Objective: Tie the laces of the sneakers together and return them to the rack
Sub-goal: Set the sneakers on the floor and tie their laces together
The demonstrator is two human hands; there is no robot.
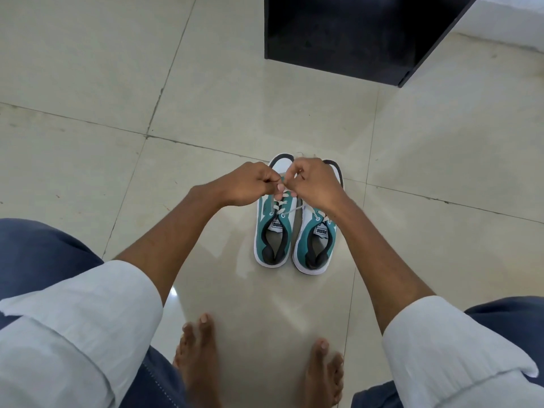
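Pale glossy floor tiles (88, 83) spread under you, with a dark block-like piece of furniture (353, 33) standing well beyond your hands. Your rolled white sleeves (82, 319) and bare feet (200, 348) sit nearest you. Directly below your hands, the teal-and-white sneakers (273, 240) stand side by side, touching, heels toward you. Your left hand (250, 184) and right hand (315, 184) meet over the toes, each pinched shut on the white laces (290, 212), which run taut between the two shoes.
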